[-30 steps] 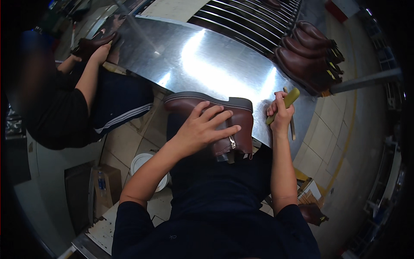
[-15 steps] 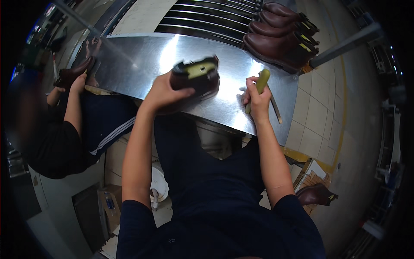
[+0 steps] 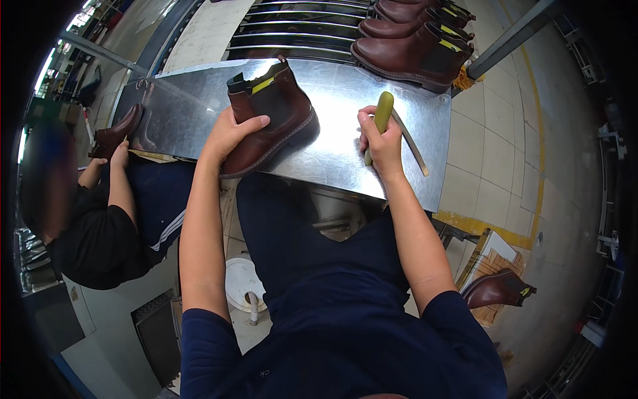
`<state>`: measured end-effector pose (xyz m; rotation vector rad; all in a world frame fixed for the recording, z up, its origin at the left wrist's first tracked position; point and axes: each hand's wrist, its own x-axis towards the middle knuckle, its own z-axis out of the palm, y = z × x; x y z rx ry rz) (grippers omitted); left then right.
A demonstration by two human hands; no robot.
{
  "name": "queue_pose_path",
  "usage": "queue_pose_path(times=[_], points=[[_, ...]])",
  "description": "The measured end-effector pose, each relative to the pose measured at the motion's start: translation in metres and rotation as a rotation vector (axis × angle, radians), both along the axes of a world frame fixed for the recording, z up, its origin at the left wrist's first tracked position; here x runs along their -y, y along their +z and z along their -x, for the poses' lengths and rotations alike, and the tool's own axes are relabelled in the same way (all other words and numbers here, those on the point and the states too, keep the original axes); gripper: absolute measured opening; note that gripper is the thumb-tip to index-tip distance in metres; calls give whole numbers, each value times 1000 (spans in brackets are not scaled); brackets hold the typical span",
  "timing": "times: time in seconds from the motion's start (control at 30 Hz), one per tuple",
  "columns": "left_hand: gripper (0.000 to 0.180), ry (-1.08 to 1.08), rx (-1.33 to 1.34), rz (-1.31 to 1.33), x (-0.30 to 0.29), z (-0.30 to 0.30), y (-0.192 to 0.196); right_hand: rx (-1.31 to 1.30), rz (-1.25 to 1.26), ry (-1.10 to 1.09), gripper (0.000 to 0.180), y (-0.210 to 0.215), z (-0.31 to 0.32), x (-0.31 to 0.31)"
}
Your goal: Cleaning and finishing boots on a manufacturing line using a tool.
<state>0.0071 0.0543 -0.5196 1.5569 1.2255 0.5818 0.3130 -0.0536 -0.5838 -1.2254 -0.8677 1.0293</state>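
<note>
My left hand [image 3: 229,138] is closed round the side of a brown leather ankle boot [image 3: 292,110], thumb on its dark elastic panel. The boot is tilted over the near edge of the metal table, toe toward me, its opening with a yellow-green lining facing away. To the right, my right hand [image 3: 384,145] grips an olive-green, rounded stick [image 3: 384,108] just over the table top. A thin, flat strip [image 3: 415,147] slants beside that hand. Whether it lies on the table or is held too, I cannot tell.
Several brown boots [image 3: 409,56] stand at the far right of the metal table [image 3: 179,110], by a roller rack [image 3: 292,30]. A metal post [image 3: 508,40] rises there. At left a co-worker's hands [image 3: 119,154] hold another boot [image 3: 116,136]. One boot [image 3: 498,289] rests low right on cardboard.
The boot in my left hand has turned from its opening facing me to its side showing, toe toward me. My right hand keeps its grip on the green stick. The whole view has shifted slightly.
</note>
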Motion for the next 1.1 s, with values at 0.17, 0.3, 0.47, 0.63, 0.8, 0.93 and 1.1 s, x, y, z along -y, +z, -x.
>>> queue_pose_path(times=[0.17,0.3,0.47,0.63,0.8,0.93,1.1], points=[[51,25,32,41,-2,1,1,111,8,-67,23,-5,7,-3],[51,37,34,24,0,-3,3,525,-75,-239,25,-12,19,-10],[56,72,99,107,-5,-7,2,599,-107,-236,27,-15,28,-19],[65,506,515,375,41,-16,-46,523,-116,-226,28,-13,25,-19],[55,626,724,102,86,-56,-66,527,-103,-201,26,-16,22,-22],[53,629,655,59,91,-54,-73,527,-80,-167,26,-22,22,-21],[49,656,628,20,94,-53,-77,434,20,-160,28,-18,23,-16]])
